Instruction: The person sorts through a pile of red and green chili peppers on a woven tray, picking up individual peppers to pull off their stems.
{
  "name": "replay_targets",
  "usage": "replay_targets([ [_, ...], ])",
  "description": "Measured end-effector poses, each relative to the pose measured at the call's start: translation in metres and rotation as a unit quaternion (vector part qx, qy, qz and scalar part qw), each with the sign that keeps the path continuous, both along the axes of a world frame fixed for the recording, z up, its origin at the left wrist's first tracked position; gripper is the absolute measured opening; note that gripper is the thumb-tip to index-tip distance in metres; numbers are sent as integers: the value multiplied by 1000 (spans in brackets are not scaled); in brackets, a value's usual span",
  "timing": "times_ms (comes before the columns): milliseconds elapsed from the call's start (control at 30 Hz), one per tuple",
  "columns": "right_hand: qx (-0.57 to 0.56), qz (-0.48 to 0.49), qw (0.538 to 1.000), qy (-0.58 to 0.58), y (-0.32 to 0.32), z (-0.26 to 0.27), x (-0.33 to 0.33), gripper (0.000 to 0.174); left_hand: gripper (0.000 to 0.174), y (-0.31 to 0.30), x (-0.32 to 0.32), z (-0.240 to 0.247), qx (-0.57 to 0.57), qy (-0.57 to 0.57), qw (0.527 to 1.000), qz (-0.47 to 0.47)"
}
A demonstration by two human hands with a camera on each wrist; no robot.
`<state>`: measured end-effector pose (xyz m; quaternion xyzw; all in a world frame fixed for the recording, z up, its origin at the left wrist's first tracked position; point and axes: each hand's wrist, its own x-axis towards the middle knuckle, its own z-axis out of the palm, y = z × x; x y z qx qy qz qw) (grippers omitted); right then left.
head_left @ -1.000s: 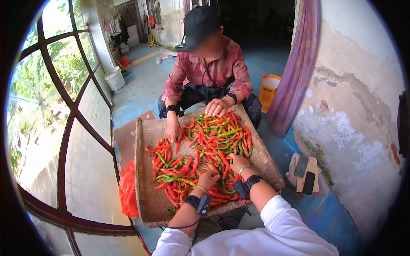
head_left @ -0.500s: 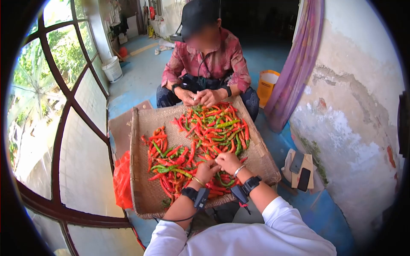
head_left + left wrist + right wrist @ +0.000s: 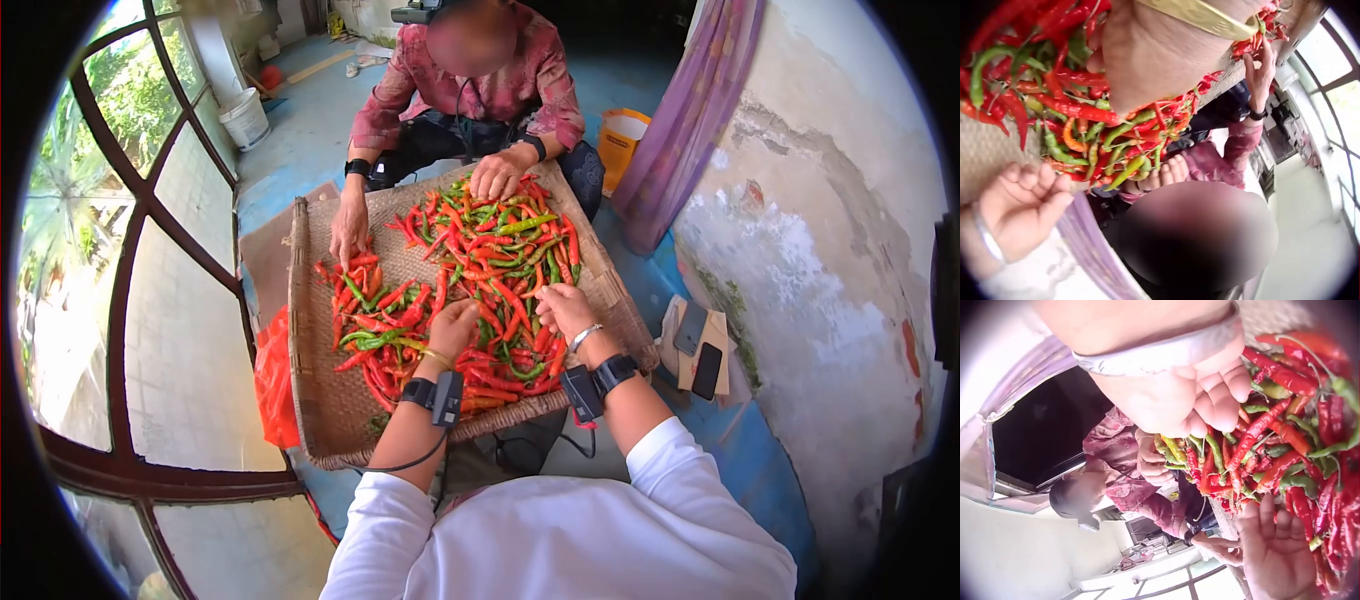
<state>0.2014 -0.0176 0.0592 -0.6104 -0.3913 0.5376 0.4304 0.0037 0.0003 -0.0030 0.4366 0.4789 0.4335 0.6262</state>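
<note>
Red, green and orange chili peppers (image 3: pixel 490 380) lie heaped on a shallow woven tray (image 3: pixel 330 420). My left hand (image 3: pixel 455 328) is low over the near middle of the heap; the right wrist view shows its palm (image 3: pixel 1282 562) bare, fingers loosely bent beside the peppers. To its right, apart from it, is my right hand (image 3: pixel 566 310), fingertips right at an orange pepper. From the left wrist, that hand's palm (image 3: pixel 1019 212) shows nothing in it, with fingers loosely curled. Across the tray another person's hand (image 3: pixel 500 175) rests on the heap, and their other hand (image 3: pixel 349 228) reaches to peppers at the left.
Facing me, a person in a red patterned shirt (image 3: pixel 480 85) sits at the tray's far side. A red plastic bag (image 3: pixel 277 375) hangs by its left edge. Two phones (image 3: pixel 707 370) lie on a board at the right, near the wall. Windows (image 3: pixel 170 330) line the left.
My two hands, close together half a second ago, have moved apart. The other person's hands, together at the far edge then, have parted again to the peppers. The head view has tilted downward.
</note>
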Motion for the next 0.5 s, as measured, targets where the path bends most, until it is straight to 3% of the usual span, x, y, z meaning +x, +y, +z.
replay_targets([
  [67,-15,-3,1000,-5,-4,-1,0,22,36,3,8,-27,197,247,949,-29],
  [100,-17,-3,1000,0,-4,-7,3,22,36,-3,11,-22,198,244,949,-29],
  [167,-46,-4,998,31,-10,-13,6,22,40,-15,16,-3,343,494,798,-36],
  [200,-77,-6,995,63,-14,-15,7,22,40,-16,17,2,347,491,799,-35],
  [267,-73,-1,997,26,-19,-19,6,21,49,-15,20,11,235,583,770,-114],
  [300,-74,5,997,-8,-22,-18,4,20,49,-14,19,11,240,580,770,-114],
  [367,-70,16,997,-41,-25,-19,-1,19,48,-8,16,9,235,648,710,-141],
  [467,-68,39,995,-69,-33,-20,-1,20,45,-11,19,21,243,668,688,-147],
  [500,-66,44,995,-67,-37,-19,-2,19,35,-11,20,15,293,665,680,-97],
])
